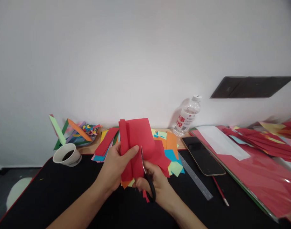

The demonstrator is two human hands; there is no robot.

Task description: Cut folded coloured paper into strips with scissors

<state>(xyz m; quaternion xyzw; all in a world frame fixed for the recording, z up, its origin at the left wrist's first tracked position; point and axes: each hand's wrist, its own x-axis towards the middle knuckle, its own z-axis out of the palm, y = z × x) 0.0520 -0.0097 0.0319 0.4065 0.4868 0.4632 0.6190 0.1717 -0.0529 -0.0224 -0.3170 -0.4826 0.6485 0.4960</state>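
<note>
My left hand (114, 167) grips a folded sheet of red paper (142, 132) by its left part, with the thumb lying across the front. Black-handled scissors (150, 186) are in my right hand (157, 181), the fingers wrapped through the handles. The scissor blades point away from me along the red paper, and a slit edge shows beside them. Under and behind the sheet lies a pile of coloured paper scraps (175, 167). Red paper strips (107, 141) lie just left of the sheet.
At left stand a paper cup (68, 155) with dark liquid and a tray (93, 140) of small colourful bits. A water bottle (187, 116) leans near the wall. To the right are a phone (204, 156), a clear ruler (195, 178), a red pencil (220, 190) and large red sheets (262, 171).
</note>
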